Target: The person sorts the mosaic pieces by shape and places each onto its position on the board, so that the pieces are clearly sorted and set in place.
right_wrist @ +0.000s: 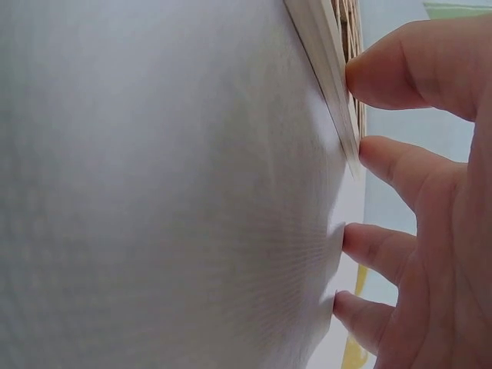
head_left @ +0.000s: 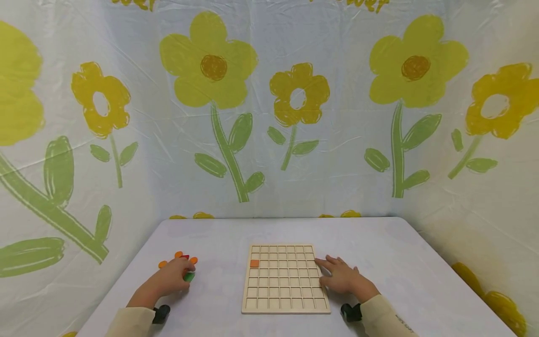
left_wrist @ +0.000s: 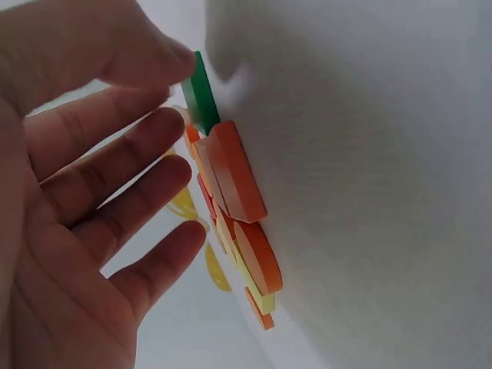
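Observation:
On the table's left side, my left hand (head_left: 170, 276) is over a small group of coloured pieces. Its thumb tip is right at the edge of a green piece (left_wrist: 201, 96), while the other fingers are spread loosely above. Close under those fingers are an orange piece (left_wrist: 244, 173), a rounded orange piece (left_wrist: 261, 257) and a yellow piece (left_wrist: 265, 300). A pale wooden grid board (head_left: 286, 306) lies in the middle, with one orange square (head_left: 254, 263) in a cell on its left side. My right hand (head_left: 343, 276) rests at the board's right edge, thumb and forefinger tips on the rim.
Beyond the left hand lie orange round pieces (head_left: 163, 264) and a red piece (head_left: 185, 256). A white cloth wall with printed flowers (head_left: 213, 68) stands behind the white table (head_left: 379, 243) and along its sides. A dark wrist camera (head_left: 351, 312) sits under each sleeve.

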A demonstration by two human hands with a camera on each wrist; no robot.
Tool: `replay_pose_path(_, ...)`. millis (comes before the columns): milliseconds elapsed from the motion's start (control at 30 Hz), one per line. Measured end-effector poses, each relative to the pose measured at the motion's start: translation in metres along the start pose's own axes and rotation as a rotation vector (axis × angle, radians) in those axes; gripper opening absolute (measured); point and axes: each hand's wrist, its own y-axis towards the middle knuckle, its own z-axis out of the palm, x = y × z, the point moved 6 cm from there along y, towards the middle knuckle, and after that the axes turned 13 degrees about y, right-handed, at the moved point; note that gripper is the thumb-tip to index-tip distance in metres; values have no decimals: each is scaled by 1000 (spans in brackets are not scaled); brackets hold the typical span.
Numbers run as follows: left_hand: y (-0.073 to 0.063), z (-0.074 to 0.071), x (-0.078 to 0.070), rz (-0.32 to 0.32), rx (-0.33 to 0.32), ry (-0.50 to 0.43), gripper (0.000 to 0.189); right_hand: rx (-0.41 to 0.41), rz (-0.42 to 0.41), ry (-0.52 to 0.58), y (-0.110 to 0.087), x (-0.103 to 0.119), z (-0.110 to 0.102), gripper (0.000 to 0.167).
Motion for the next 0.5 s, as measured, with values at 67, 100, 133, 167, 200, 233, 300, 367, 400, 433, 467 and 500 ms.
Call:
replay_pose_path(67, -1, -1, -1, 13, -8, 29, 30, 2, 0, 1, -1, 1, 0, 60)
replay_pose_path(100, -1, -1, -1, 21, -14, 43, 28, 3, -1, 1, -1, 1, 0, 60)
replay_pose_path(133, 0, -1, -1, 25, -18, 56, 27, 4, -1, 2, -2, 2, -1, 60)
replay_pose_path(167, 0, -1, -1, 28, -20, 68, 26, 4, -2, 1, -2, 2, -1, 59)
replay_pose_path(200, 0, -1, -1, 25, -17, 76, 25, 4, -1, 1, -2, 2, -1, 59)
replay_pose_path(233, 1, -1, -1, 22, -14, 79, 24, 5, 0, 0, -2, 2, 0, 59)
replay_pose_path(300, 3, -1, -1, 17, -4, 82, 23, 2, 1, -1, -2, 1, 0, 59)
replay_pose_path(367, 4, -1, 0, 14, 1, 84, 22, 1, 1, -4, -1, 1, 0, 59)
replay_pose_path(400, 4, -1, 0, 14, 4, 81, 21, 0, 1, -6, -1, 1, 0, 59)
replay_pose_path(433, 5, 0, -1, 19, 5, 78, 20, 0, 1, -6, -1, 0, 0, 59)
replay_pose_path(467, 6, 0, 0, 21, 5, 73, 20, -1, -1, -7, -1, 0, 0, 59)
replay_pose_path(500, 6, 0, 0, 26, 5, 69, 19, 0, -2, -5, -1, 0, 0, 59)
